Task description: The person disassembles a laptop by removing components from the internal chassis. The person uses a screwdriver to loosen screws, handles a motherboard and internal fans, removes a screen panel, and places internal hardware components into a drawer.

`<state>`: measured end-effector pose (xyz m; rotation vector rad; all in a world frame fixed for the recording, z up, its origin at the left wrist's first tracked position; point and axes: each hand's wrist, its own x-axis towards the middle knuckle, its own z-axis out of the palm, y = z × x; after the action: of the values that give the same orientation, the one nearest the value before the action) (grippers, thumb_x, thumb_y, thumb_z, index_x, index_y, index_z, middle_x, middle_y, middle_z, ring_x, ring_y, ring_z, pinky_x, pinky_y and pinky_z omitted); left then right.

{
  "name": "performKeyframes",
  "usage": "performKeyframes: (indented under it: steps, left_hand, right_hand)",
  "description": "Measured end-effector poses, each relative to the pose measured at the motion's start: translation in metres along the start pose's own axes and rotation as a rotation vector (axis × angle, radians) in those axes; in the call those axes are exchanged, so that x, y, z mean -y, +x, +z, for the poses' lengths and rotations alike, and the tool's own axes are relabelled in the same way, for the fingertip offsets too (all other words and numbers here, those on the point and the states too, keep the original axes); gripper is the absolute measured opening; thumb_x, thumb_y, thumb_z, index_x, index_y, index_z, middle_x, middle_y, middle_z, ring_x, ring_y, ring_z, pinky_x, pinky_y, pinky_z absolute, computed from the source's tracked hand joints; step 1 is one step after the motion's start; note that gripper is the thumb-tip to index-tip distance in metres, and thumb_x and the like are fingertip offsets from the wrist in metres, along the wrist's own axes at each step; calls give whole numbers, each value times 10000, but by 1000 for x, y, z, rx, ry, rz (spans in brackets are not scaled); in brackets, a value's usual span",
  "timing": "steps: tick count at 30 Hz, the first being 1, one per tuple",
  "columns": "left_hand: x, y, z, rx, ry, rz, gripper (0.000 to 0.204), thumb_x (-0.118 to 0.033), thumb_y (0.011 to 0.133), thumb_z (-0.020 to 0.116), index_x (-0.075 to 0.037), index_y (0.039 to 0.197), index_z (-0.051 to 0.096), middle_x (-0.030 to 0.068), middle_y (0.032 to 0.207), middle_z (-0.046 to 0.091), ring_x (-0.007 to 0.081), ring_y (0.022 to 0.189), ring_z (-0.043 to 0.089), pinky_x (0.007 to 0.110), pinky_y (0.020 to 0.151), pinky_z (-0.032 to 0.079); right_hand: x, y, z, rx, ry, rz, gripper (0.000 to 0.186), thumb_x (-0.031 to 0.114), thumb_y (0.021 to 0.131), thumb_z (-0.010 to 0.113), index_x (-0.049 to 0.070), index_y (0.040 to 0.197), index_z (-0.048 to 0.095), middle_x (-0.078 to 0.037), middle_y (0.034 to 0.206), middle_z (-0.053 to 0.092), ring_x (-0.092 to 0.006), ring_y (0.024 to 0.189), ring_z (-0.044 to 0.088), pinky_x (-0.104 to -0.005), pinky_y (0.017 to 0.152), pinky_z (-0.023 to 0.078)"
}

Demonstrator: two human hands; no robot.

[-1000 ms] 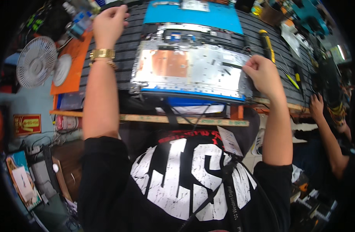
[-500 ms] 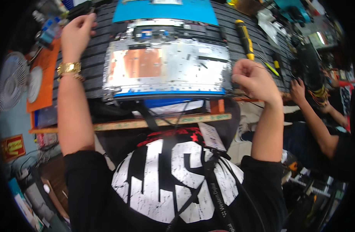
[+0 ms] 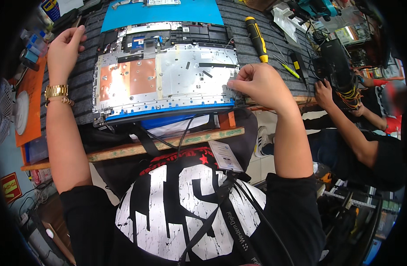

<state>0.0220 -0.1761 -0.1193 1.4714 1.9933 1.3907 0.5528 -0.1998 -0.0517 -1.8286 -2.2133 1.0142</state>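
Laptop chassis point(image 3: 181, 66), bared metal upward, lying flat on the ribbed dark surface point(image 3: 81, 95). Copper-coloured patch point(image 3: 141, 75) on its left half. Right grip point(image 3: 263, 84) at the chassis's right edge, fingers curled close to the thumb; cannot tell whether clamped on anything. Left grip point(image 3: 64, 48) off beyond the left side, thumb and forefinger together, gold-coloured watch point(image 3: 56, 91) at the wrist. Blue mat point(image 3: 163, 15) behind, yellow-and-black screwdriver point(image 3: 255, 39) to the right.

My right hand point(image 3: 262, 84) is at the right edge of an opened laptop chassis point(image 3: 179, 80), my left hand point(image 3: 64, 49) left of it; a yellow-and-black screwdriver point(image 3: 255, 39) lies on the desk point(image 3: 81, 88).
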Motion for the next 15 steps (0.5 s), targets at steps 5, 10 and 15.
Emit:
performKeyframes:
  steps: [5, 10, 15]
  left_hand:
    - [5, 3, 1, 28, 41, -21, 400, -449, 1130, 766, -76, 1249, 844, -23, 1029, 836, 37, 783, 696, 227, 669, 521]
    - [1, 1, 3, 43, 11, -18, 412, -442, 1101, 791, -45, 1188, 859, -2, 967, 837, 59, 763, 724, 244, 650, 536]
    - [4, 2, 3, 41, 31, -7, 413, -446, 1101, 792, -48, 1189, 857, -5, 966, 833, 53, 757, 718, 241, 639, 526]
  right_hand:
    - [-6, 11, 4, -164, -58, -83, 284, 247, 948, 888, -21, 975, 798, -53, 796, 754, -146, 709, 709, -322, 660, 573]
    - [-4, 26, 9, -86, 112, -67, 202, 184, 963, 879, 6, 980, 786, 35, 791, 697, -67, 686, 596, -252, 596, 459]
    - [-4, 25, -2, -55, 29, -86, 146, 135, 934, 812, -8, 944, 784, -19, 783, 728, -113, 674, 636, -308, 622, 515]
